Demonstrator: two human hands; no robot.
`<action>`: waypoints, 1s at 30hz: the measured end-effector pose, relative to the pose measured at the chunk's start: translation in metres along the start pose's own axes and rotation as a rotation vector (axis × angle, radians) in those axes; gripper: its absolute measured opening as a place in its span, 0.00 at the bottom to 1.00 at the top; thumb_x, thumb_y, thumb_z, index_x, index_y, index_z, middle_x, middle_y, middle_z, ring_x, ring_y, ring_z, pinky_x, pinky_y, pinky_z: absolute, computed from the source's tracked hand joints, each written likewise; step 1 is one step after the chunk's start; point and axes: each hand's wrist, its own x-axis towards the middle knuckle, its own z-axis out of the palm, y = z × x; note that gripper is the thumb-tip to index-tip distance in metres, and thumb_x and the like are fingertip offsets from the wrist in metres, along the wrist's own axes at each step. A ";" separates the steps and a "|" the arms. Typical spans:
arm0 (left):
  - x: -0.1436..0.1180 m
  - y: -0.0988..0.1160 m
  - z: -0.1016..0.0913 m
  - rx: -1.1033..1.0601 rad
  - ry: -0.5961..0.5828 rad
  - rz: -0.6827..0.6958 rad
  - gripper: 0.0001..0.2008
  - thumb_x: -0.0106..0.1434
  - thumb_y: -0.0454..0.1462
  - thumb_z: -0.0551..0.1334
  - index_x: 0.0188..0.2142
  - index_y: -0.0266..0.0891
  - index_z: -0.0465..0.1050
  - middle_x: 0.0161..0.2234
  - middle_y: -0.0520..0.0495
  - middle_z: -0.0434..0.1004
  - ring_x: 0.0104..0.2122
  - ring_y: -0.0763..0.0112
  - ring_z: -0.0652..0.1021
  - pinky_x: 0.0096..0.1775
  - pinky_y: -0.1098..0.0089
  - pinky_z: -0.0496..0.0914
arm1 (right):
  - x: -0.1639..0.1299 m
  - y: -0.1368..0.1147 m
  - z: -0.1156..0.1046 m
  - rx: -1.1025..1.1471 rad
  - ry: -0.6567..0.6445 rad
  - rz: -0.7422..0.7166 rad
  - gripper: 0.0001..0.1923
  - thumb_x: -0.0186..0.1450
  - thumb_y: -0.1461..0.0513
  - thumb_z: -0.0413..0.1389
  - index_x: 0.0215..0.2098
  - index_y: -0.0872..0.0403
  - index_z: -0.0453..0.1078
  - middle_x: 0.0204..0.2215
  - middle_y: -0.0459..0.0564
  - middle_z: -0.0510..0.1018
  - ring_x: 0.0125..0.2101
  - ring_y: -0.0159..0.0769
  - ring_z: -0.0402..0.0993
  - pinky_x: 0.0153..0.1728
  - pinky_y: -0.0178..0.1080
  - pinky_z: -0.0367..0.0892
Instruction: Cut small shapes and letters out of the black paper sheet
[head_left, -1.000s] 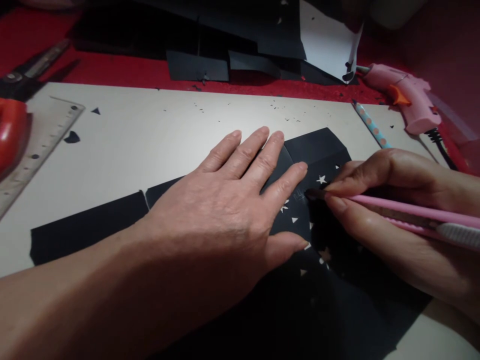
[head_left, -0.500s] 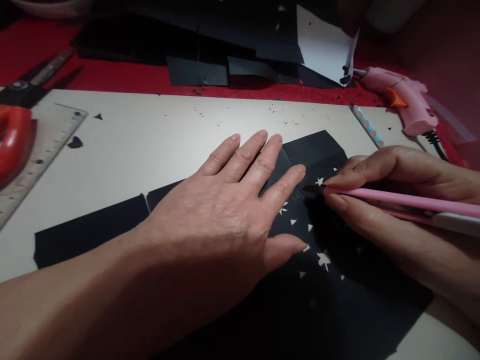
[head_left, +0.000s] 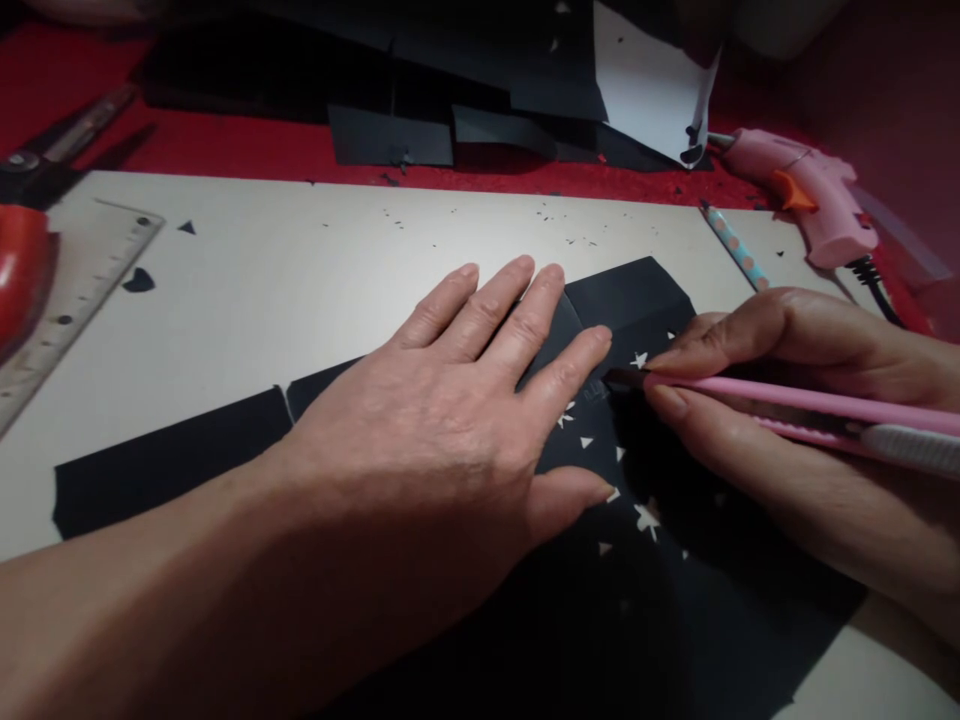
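My left hand (head_left: 450, 420) lies flat, fingers spread, pressing down a sheet of black paper (head_left: 637, 300) that has small star and triangle holes cut in it. My right hand (head_left: 780, 420) grips a pink utility knife (head_left: 795, 405) like a pen. Its blade tip touches the black paper just right of my left index fingertip, beside a cut-out star. The paper lies on a pale cream cutting board (head_left: 300, 270).
A pink glue gun (head_left: 806, 195) and a dotted blue pencil (head_left: 731, 245) lie at the right. A clear ruler (head_left: 71, 295), a red object (head_left: 22, 275) and black-handled scissors (head_left: 56, 145) sit at the left. Black paper pieces (head_left: 450, 80) are piled at the back on a red surface.
The knife tip has shifted slightly left and up along the paper. My left hand holds its place; the view has wobbled a little.
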 end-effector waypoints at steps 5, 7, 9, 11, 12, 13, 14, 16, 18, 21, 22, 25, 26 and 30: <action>0.000 -0.001 0.000 0.012 0.019 0.017 0.37 0.78 0.54 0.50 0.76 0.33 0.57 0.77 0.27 0.52 0.77 0.34 0.53 0.72 0.32 0.53 | -0.003 0.002 -0.002 -0.018 -0.014 -0.003 0.02 0.57 0.54 0.67 0.30 0.37 0.79 0.26 0.35 0.85 0.19 0.27 0.74 0.18 0.28 0.65; 0.000 -0.001 0.001 0.039 0.031 0.022 0.37 0.78 0.54 0.49 0.76 0.32 0.57 0.77 0.27 0.53 0.77 0.36 0.54 0.73 0.34 0.54 | -0.003 0.000 -0.002 -0.017 -0.008 -0.003 0.02 0.57 0.54 0.67 0.29 0.38 0.79 0.25 0.36 0.84 0.19 0.27 0.74 0.17 0.29 0.64; -0.001 -0.002 0.002 0.040 0.025 0.023 0.37 0.78 0.55 0.48 0.76 0.33 0.56 0.77 0.29 0.53 0.77 0.37 0.53 0.73 0.34 0.53 | -0.002 -0.002 -0.002 -0.023 -0.011 0.004 0.03 0.57 0.53 0.67 0.28 0.39 0.78 0.26 0.37 0.85 0.19 0.29 0.74 0.17 0.31 0.65; -0.002 -0.002 0.003 0.018 0.014 0.023 0.37 0.78 0.55 0.47 0.77 0.35 0.55 0.78 0.32 0.52 0.77 0.36 0.52 0.73 0.33 0.52 | -0.001 -0.003 -0.001 -0.023 0.000 0.008 0.03 0.57 0.53 0.66 0.27 0.40 0.78 0.27 0.39 0.85 0.20 0.31 0.75 0.17 0.33 0.65; -0.002 -0.003 0.004 0.009 0.014 0.023 0.37 0.78 0.55 0.47 0.77 0.35 0.55 0.78 0.32 0.51 0.77 0.35 0.52 0.73 0.33 0.51 | -0.001 -0.004 0.000 -0.021 0.005 0.012 0.03 0.56 0.53 0.65 0.26 0.40 0.78 0.27 0.39 0.86 0.21 0.32 0.76 0.18 0.34 0.65; -0.002 -0.003 0.004 0.006 0.019 0.026 0.37 0.78 0.55 0.47 0.77 0.35 0.55 0.78 0.32 0.51 0.77 0.35 0.52 0.73 0.33 0.51 | -0.001 -0.004 0.000 -0.015 0.009 0.015 0.03 0.56 0.53 0.65 0.26 0.40 0.77 0.28 0.40 0.86 0.22 0.33 0.77 0.18 0.35 0.65; -0.002 -0.004 0.005 0.008 0.025 0.031 0.38 0.78 0.55 0.47 0.77 0.35 0.54 0.78 0.32 0.51 0.77 0.35 0.52 0.73 0.33 0.51 | -0.001 -0.004 0.000 -0.009 0.010 0.017 0.03 0.55 0.53 0.65 0.25 0.40 0.77 0.28 0.40 0.86 0.22 0.34 0.78 0.18 0.36 0.66; -0.002 -0.004 0.005 0.013 0.039 0.037 0.37 0.78 0.55 0.47 0.76 0.34 0.55 0.78 0.31 0.52 0.77 0.36 0.52 0.73 0.34 0.51 | -0.001 -0.003 0.000 -0.010 -0.002 0.009 0.03 0.56 0.54 0.64 0.25 0.40 0.77 0.27 0.39 0.86 0.22 0.34 0.78 0.19 0.36 0.66; -0.003 -0.004 0.005 0.012 0.055 0.044 0.37 0.78 0.55 0.48 0.76 0.34 0.56 0.78 0.31 0.52 0.77 0.37 0.53 0.73 0.36 0.52 | -0.001 -0.001 -0.001 -0.028 -0.017 0.001 0.03 0.57 0.53 0.65 0.26 0.40 0.78 0.28 0.38 0.85 0.22 0.33 0.77 0.19 0.37 0.66; -0.003 -0.002 0.004 0.046 0.061 0.048 0.37 0.78 0.54 0.48 0.75 0.32 0.57 0.77 0.25 0.53 0.77 0.37 0.54 0.73 0.36 0.54 | -0.001 0.003 -0.001 -0.074 0.009 0.001 0.05 0.59 0.50 0.66 0.30 0.38 0.78 0.31 0.38 0.87 0.26 0.34 0.79 0.23 0.38 0.67; -0.004 -0.002 0.004 0.062 0.061 0.047 0.37 0.79 0.54 0.48 0.75 0.31 0.57 0.76 0.24 0.54 0.76 0.37 0.55 0.73 0.37 0.54 | -0.002 0.004 -0.002 -0.089 0.021 0.007 0.06 0.60 0.49 0.66 0.31 0.38 0.78 0.32 0.37 0.87 0.27 0.35 0.80 0.23 0.38 0.67; -0.004 -0.002 0.003 0.066 0.059 0.039 0.37 0.78 0.55 0.47 0.76 0.32 0.56 0.77 0.26 0.53 0.77 0.37 0.54 0.73 0.38 0.54 | -0.003 0.005 -0.002 -0.101 0.042 -0.002 0.07 0.60 0.48 0.66 0.31 0.38 0.79 0.31 0.38 0.87 0.25 0.34 0.78 0.21 0.36 0.65; -0.004 -0.002 0.003 0.053 0.054 0.039 0.37 0.78 0.55 0.47 0.76 0.33 0.56 0.77 0.28 0.53 0.77 0.37 0.54 0.73 0.37 0.53 | -0.003 0.005 -0.003 -0.097 0.034 -0.010 0.07 0.60 0.48 0.66 0.31 0.39 0.79 0.30 0.38 0.86 0.24 0.33 0.77 0.19 0.36 0.65; -0.002 -0.003 0.002 -0.016 0.023 0.020 0.38 0.77 0.55 0.51 0.76 0.34 0.56 0.78 0.31 0.51 0.77 0.37 0.52 0.74 0.37 0.51 | -0.006 0.004 -0.006 -0.095 -0.036 -0.028 0.06 0.63 0.49 0.66 0.35 0.38 0.79 0.31 0.39 0.86 0.24 0.32 0.77 0.19 0.34 0.66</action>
